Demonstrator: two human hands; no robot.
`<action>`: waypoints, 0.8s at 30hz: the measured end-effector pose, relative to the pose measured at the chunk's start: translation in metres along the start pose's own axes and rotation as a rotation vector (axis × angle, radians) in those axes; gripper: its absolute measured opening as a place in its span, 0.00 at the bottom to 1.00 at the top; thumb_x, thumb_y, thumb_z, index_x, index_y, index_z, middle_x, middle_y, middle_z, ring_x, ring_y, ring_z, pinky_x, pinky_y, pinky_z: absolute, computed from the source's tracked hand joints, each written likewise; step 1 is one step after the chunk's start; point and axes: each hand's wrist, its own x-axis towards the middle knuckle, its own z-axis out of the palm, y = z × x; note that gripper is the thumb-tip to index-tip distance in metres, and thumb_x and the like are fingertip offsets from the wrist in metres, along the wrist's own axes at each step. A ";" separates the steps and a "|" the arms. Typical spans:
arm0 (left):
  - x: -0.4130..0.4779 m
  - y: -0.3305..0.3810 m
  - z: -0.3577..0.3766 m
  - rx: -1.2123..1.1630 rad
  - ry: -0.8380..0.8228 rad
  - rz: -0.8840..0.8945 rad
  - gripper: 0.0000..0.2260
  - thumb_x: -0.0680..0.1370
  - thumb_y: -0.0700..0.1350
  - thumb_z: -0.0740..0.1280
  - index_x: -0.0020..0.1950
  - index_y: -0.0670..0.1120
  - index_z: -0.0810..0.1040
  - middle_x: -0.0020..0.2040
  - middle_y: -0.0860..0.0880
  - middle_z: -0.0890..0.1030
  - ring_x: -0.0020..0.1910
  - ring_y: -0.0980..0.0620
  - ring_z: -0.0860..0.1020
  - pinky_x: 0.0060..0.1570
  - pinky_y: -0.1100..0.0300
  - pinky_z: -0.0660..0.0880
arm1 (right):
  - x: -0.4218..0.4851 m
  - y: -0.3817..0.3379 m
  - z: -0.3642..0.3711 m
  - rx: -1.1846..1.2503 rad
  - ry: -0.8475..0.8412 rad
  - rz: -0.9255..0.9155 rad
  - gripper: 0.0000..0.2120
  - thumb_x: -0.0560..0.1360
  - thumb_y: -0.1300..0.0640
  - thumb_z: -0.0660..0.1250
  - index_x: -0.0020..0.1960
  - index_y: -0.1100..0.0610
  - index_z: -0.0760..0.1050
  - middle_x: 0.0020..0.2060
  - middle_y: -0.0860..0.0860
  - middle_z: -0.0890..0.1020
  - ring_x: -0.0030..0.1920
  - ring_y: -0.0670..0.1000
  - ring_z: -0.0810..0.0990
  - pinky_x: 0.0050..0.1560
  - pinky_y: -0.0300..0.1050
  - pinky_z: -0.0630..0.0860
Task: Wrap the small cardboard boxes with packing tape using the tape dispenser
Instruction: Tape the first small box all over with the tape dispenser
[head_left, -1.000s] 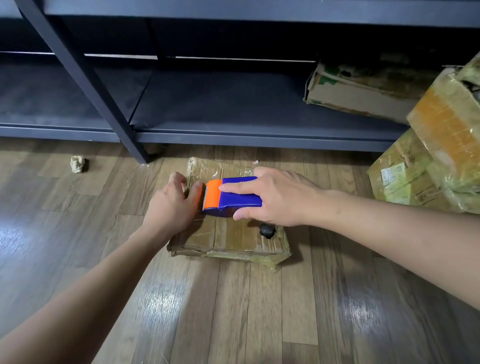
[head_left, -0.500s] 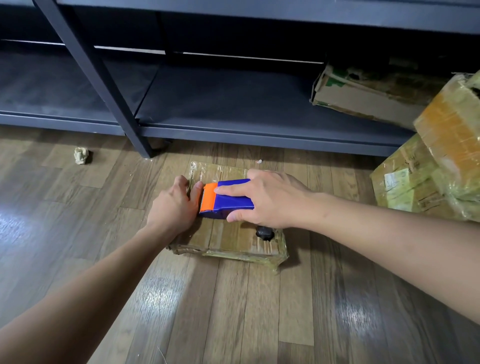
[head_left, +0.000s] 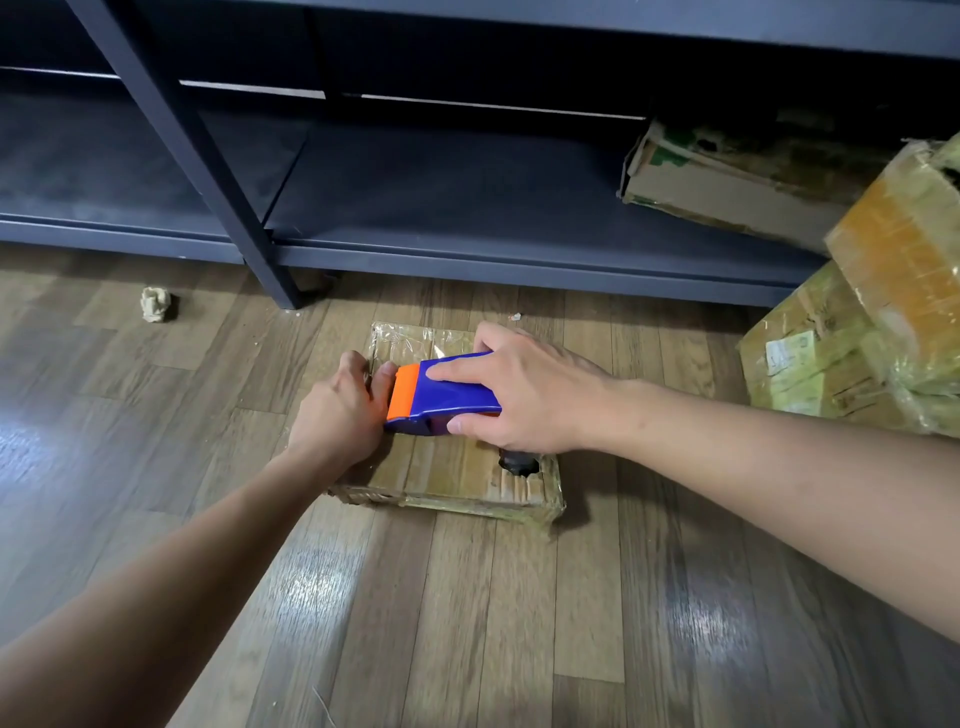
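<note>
**Two hands at work on one cardboard box (head_left: 457, 478)**

Flat and glossy with tape, the cardboard box lies on the wood floor (head_left: 467, 623) just in front of a dark shelf unit (head_left: 467, 208). The right hand (head_left: 530, 400) grips the blue-and-orange tape dispenser (head_left: 441, 395) on the box top. The left hand (head_left: 340, 410) curls over the box's left edge, its thumb touching the dispenser's orange end.

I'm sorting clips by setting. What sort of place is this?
Probably a storeroom or packing area: dark metal shelving over a wood-look floor, with tape-wrapped cardboard boxes stacked at the right.
</note>
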 end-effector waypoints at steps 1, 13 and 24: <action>0.000 0.000 0.000 -0.001 -0.003 0.002 0.22 0.85 0.59 0.56 0.68 0.42 0.70 0.57 0.37 0.82 0.46 0.44 0.75 0.42 0.52 0.69 | 0.000 0.000 0.000 0.003 0.012 0.000 0.27 0.77 0.36 0.65 0.74 0.41 0.67 0.53 0.49 0.69 0.54 0.51 0.72 0.53 0.47 0.74; -0.001 -0.002 0.003 -0.043 0.008 0.016 0.21 0.85 0.57 0.57 0.65 0.40 0.70 0.56 0.33 0.81 0.47 0.39 0.75 0.44 0.51 0.68 | 0.000 -0.001 0.000 -0.104 -0.014 0.012 0.28 0.78 0.33 0.60 0.76 0.38 0.64 0.55 0.50 0.70 0.51 0.50 0.70 0.49 0.48 0.73; -0.006 0.003 0.006 -0.112 -0.021 -0.016 0.22 0.86 0.57 0.56 0.68 0.39 0.69 0.53 0.38 0.80 0.45 0.47 0.73 0.40 0.55 0.67 | 0.001 0.010 -0.015 -0.151 -0.123 -0.056 0.30 0.76 0.31 0.62 0.76 0.35 0.61 0.49 0.47 0.68 0.47 0.48 0.70 0.46 0.45 0.66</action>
